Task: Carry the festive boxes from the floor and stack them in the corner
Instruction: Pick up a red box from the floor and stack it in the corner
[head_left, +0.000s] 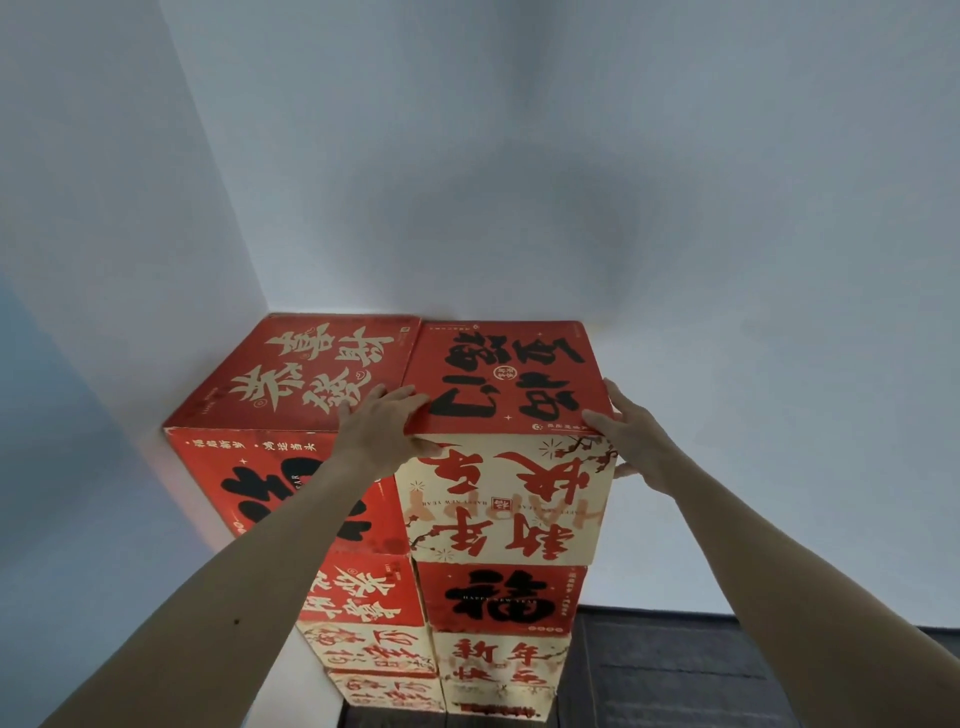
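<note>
Two columns of red and cream festive boxes stand side by side in the corner of white walls. The right column's top box (506, 452) has a red lid with black characters and a cream front with red characters. My left hand (382, 423) lies on its near left top corner, fingers straight over the lid and thumb on the front. My right hand (631, 439) presses its near right top corner with straight fingers. The left column's top box (291, 374) is red with cream characters and touches it. Several more boxes (498, 597) sit below in both columns.
White walls (571, 182) meet in a corner just behind the stacks. Dark floor (701, 675) shows at the lower right beside the right column.
</note>
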